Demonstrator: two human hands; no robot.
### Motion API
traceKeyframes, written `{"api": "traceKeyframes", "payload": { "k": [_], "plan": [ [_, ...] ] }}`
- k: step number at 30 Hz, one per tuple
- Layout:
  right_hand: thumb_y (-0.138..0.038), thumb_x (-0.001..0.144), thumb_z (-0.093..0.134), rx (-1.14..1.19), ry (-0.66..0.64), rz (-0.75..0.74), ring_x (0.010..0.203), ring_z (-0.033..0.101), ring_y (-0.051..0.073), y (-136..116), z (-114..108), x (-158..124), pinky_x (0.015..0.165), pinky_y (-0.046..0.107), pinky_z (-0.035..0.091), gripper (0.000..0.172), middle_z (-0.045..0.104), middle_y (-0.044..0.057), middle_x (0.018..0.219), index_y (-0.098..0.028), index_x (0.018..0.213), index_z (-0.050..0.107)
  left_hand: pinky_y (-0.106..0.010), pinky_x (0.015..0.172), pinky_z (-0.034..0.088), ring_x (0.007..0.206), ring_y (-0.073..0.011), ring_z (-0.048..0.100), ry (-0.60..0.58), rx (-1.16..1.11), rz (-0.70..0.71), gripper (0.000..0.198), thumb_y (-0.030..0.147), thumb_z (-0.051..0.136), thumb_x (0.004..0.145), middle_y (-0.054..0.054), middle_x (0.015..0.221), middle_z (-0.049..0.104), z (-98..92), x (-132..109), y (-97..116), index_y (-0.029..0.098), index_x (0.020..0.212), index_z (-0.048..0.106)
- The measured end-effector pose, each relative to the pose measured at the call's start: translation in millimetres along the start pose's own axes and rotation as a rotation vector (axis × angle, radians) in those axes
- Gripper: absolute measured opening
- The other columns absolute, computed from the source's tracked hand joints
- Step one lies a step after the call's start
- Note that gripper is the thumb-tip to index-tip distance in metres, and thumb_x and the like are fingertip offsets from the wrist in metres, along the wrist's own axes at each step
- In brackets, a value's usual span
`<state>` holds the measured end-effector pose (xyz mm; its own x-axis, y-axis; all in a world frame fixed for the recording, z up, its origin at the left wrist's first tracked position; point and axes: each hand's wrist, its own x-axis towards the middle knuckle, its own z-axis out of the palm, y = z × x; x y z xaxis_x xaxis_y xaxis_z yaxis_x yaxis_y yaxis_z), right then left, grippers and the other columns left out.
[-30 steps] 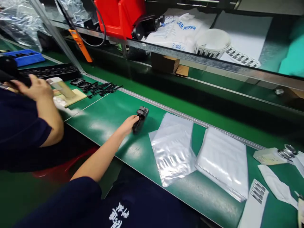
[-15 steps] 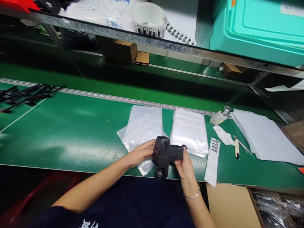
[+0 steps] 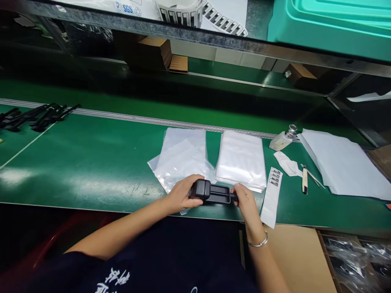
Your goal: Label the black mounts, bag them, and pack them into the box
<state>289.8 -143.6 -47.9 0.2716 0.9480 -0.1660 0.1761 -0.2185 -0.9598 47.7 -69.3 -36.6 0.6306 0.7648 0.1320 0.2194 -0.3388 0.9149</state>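
Note:
Between my hands, above the near edge of the green table [image 3: 100, 162], is a black plastic clamp [image 3: 218, 193] with a long slotted body. My left hand [image 3: 185, 195] wraps around its blocky left end. At the other end, the fingers of my right hand [image 3: 244, 199] close on a small black knob [image 3: 233, 197]. Just behind the clamp lie loose clear plastic bags [image 3: 183, 152], with a neat stack of clear bags [image 3: 241, 158] to their right. A label strip [image 3: 271, 197] with black-and-white printed marks rests right of my right hand.
On the right are a dispenser bottle [image 3: 282, 139], a cutter [image 3: 304, 181], tweezers [image 3: 314, 177] and white sheets [image 3: 348, 162]. Several black parts [image 3: 36, 116] lie far left. A metal shelf edge [image 3: 146, 30] crosses overhead, carrying a teal bin [image 3: 330, 32]. A partitioned carton [image 3: 345, 260] stands below right.
The clamp has been turned so its slotted face points up, and its lower jaw no longer shows. My right hand has shifted onto the end knob. The camera view has tilted down slightly.

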Motion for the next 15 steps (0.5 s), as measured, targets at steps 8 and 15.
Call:
{"api": "traceKeyframes", "payload": {
  "k": [8, 15],
  "plan": [
    [-0.039, 0.090, 0.052, -0.517, 0.322, -0.873, 0.057, 0.057, 0.019, 10.3, 0.6, -7.5, 0.054, 0.032, 0.045, 0.019, 0.062, 0.004, 0.066, -0.024, 0.082, 0.060, -0.035, 0.083, 0.048, 0.097, -0.0249, 0.061, 0.069, -0.561, -0.383, 0.066, 0.070, 0.058, 0.079, -0.010, 0.104, 0.064, 5.1, 4.9, 2.5, 0.014, 0.113, 0.054],
    [-0.037, 0.091, 0.055, 0.086, 0.082, -0.385, 0.058, 0.056, 0.013, 10.5, 14.6, 4.6, 0.049, 0.028, 0.049, 0.019, 0.060, 0.005, 0.096, -0.023, 0.105, 0.055, -0.047, 0.110, 0.036, 0.120, -0.0280, 0.058, 0.008, -0.034, 0.115, 0.060, 0.040, 0.074, 0.075, -0.013, 0.123, 0.065, -22.0, -14.0, 0.0, 0.020, 0.127, 0.050]
  ]
}}
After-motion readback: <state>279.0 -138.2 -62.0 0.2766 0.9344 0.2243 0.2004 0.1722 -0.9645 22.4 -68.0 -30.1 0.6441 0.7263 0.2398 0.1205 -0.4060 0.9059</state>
